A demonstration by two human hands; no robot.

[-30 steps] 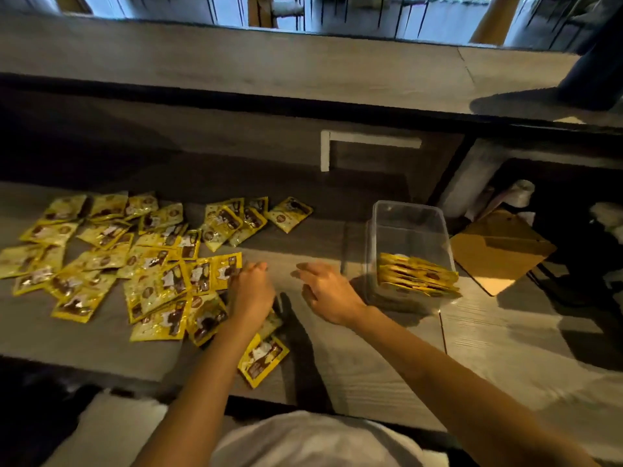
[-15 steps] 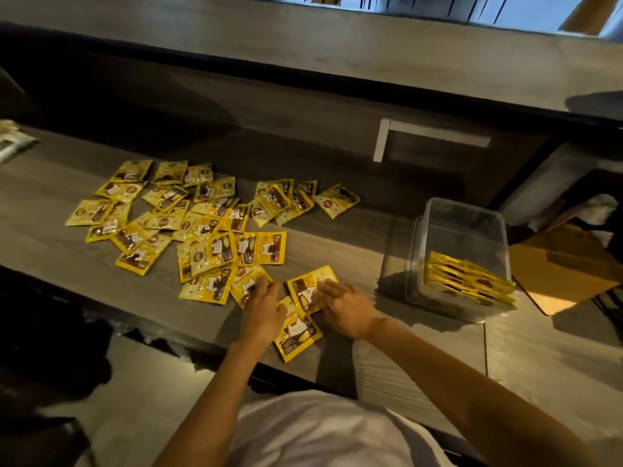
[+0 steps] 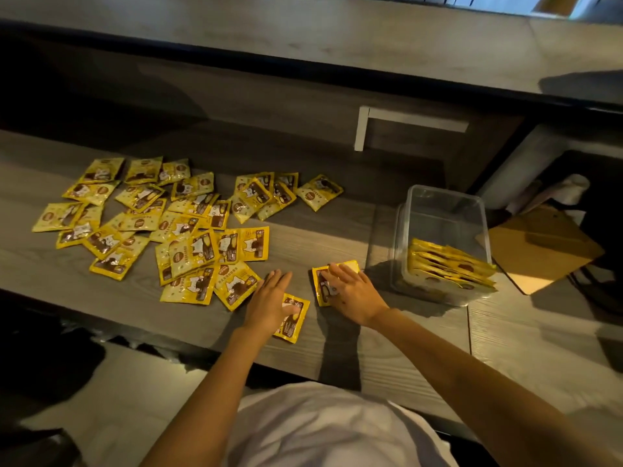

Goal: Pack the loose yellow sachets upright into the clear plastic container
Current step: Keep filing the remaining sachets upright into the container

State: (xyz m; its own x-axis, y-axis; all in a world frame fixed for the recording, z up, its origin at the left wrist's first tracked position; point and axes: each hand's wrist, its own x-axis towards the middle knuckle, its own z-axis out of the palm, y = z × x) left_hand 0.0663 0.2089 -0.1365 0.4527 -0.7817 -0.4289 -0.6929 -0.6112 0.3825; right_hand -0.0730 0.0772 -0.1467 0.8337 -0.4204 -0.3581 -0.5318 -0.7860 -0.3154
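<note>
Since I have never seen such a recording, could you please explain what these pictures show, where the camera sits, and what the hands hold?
No machine here: a person works bare-handed, filmed by a camera worn on the head, looking down. The left hand lies flat on one yellow sachet; the right hand presses another sachet. Neither is lifted. Many loose sachets lie on the wooden table. The clear container on the right holds a row of packed sachets on edge.

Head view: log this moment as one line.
left hand: flat on near sachet | right hand: flat on second sachet | clear container: partly filled | loose pile: unpacked
</note>
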